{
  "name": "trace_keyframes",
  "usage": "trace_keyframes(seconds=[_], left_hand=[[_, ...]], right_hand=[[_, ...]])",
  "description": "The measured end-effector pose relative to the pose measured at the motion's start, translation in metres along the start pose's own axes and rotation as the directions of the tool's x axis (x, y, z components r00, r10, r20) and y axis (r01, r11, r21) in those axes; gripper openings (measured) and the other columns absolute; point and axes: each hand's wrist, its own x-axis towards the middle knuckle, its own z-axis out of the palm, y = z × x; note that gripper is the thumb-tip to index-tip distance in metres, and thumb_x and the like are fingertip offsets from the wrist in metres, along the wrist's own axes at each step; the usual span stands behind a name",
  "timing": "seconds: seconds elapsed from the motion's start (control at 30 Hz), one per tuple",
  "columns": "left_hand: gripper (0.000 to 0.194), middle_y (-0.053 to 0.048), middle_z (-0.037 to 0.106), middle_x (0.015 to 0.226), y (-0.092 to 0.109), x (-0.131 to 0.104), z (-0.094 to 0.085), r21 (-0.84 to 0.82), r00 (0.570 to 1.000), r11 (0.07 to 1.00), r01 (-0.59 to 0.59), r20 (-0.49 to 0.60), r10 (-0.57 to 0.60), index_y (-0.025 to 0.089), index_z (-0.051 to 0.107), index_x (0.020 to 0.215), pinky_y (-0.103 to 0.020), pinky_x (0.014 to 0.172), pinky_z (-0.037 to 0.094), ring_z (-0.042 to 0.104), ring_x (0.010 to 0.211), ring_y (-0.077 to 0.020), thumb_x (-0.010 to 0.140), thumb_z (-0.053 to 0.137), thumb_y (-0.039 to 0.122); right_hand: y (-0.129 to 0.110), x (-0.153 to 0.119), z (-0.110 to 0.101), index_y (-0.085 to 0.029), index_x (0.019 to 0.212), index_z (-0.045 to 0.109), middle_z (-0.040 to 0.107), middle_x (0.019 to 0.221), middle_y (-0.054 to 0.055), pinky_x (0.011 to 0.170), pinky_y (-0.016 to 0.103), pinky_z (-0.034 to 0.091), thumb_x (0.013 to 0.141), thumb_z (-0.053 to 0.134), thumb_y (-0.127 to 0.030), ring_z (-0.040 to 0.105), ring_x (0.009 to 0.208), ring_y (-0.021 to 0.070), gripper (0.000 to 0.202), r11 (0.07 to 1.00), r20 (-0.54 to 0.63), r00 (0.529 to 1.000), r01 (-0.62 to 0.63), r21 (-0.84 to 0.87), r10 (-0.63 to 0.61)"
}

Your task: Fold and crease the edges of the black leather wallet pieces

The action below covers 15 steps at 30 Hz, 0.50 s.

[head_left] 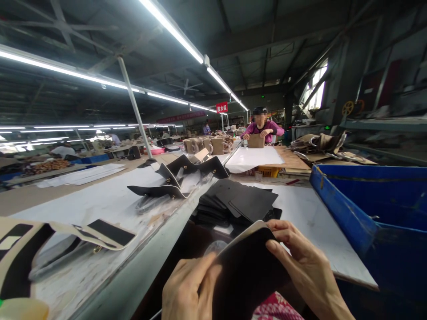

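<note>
A black panel [248,271] with a pale underside showing along its top edge is held up close in front of me. My left hand [193,284] pinches its left edge, thumb on the near face. At the upper right corner, my right hand [300,258] grips it between thumb and fingers. Just beyond the panel lies a stack of black flat pieces [236,200] on the table. A clear round object [215,247] shows partly behind the panel's left edge; its kind I cannot tell.
Black bag parts with metal fittings [180,175] lie on the left table, nearer ones beige and black [113,233]. A yellowish bottle [25,309] sits at lower left. A blue bin [350,213] stands at right. Across the tables a person [262,126] handles a brown bag piece [256,141].
</note>
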Motion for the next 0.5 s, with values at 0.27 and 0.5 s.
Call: trace_keyframes(seconds=[0.27,0.5], left_hand=[[0.041,0.004,0.070,0.077,0.009,0.004,-0.011,-0.170,0.987,0.979,-0.115,0.090,0.132,0.022,0.057,0.127,-0.019,0.064,0.053,0.062,0.067,-0.0091,0.090,0.060,0.006],[0.035,0.000,0.068,0.076,0.025,0.013,0.002,-0.058,0.990,0.989,-0.139,0.015,0.140,0.014,0.058,0.124,-0.026,0.064,0.051,0.062,0.067,-0.0119,0.090,0.058,0.002]], right_hand=[[-0.002,0.001,-0.006,-0.017,0.065,0.067,0.067,0.087,0.007,0.065,0.022,0.053,0.072,0.082,-0.045,0.064,0.078,0.0175,0.033,0.859,0.022,0.911,-0.396,0.324,0.412],[-0.009,-0.001,-0.006,-0.017,0.065,0.066,0.067,0.089,0.007,0.062,0.022,0.052,0.071,0.083,-0.047,0.061,0.076,0.0172,0.035,0.843,-0.002,0.893,-0.424,0.332,0.450]])
